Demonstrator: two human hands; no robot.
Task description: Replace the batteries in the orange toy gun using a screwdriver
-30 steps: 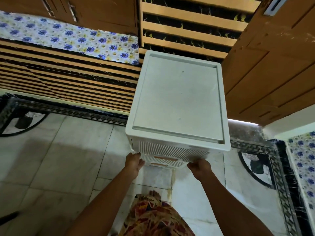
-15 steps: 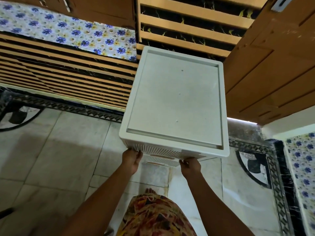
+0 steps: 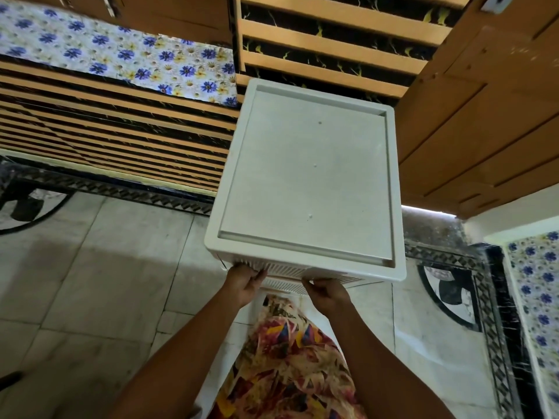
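A white plastic drawer cabinet [image 3: 305,182] with a flat recessed top stands on the tiled floor in front of me. My left hand [image 3: 243,282] grips the slatted top drawer front [image 3: 287,272] near its left end. My right hand [image 3: 328,293] grips the same drawer front toward its middle, fingers curled under the cabinet's top rim. The orange toy gun, the batteries and the screwdriver are nowhere in view.
A slatted wooden bed frame with a blue-flowered mattress [image 3: 121,62] runs along the left. Brown wooden doors [image 3: 484,116] stand at the right. Pale floor tiles [image 3: 90,282] with a dark patterned border lie around the cabinet. My patterned garment [image 3: 290,358] hangs below.
Both hands have moved up the cabinet's front to just under its top rim and closer together. The view has shifted nearer to the cabinet.
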